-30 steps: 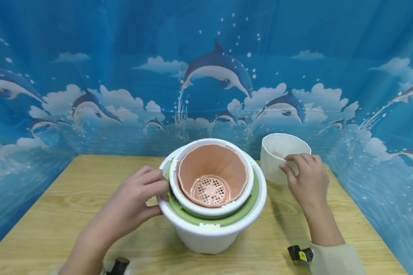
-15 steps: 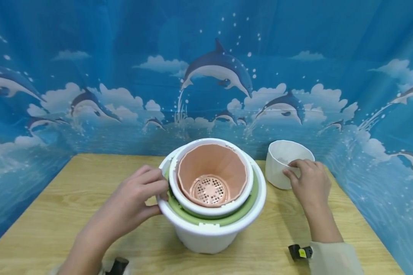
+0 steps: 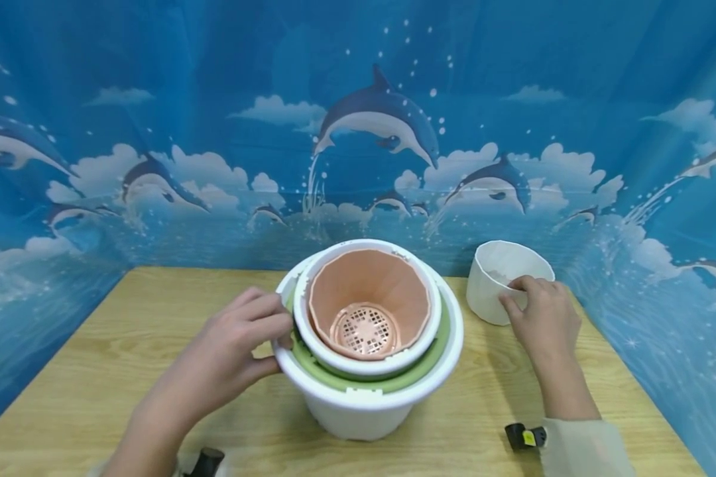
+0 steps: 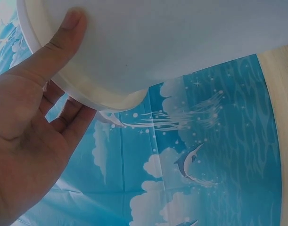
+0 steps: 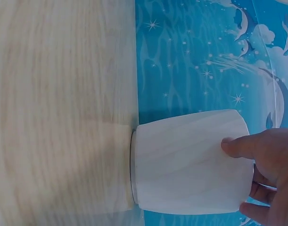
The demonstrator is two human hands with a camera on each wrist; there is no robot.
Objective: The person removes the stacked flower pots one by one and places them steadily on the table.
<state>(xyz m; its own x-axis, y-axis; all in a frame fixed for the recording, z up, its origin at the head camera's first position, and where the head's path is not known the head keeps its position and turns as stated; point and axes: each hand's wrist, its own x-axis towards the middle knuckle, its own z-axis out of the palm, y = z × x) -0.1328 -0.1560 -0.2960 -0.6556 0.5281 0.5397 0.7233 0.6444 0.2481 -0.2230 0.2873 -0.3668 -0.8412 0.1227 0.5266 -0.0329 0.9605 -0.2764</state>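
Note:
In the head view, several plant pots stand nested. The outermost is a large white pot (image 3: 358, 421), with a green pot (image 3: 364, 384), a smaller white pot (image 3: 362, 368) and a peach pot (image 3: 370, 275) inside. Holes show in the peach pot's floor. My left hand (image 3: 233, 344) pinches the large pot's left rim, thumb outside; the left wrist view shows that thumb on the white wall. At the back right, my right hand (image 3: 545, 321) pinches the near rim of a separate white faceted pot (image 3: 483, 298). Its base (image 5: 133, 169) meets the wooden surface in the right wrist view.
The wooden table (image 3: 125, 331) ends at a blue curtain (image 3: 215, 99) printed with dolphins, behind and at both sides. The separate pot is close to the table's back edge. A black camera mount (image 3: 525, 437) is at the right wrist.
My right hand has moved the separate white pot rightward, first lowering it, then shifting it a little further right. The left hand and the nested pots stay where they were.

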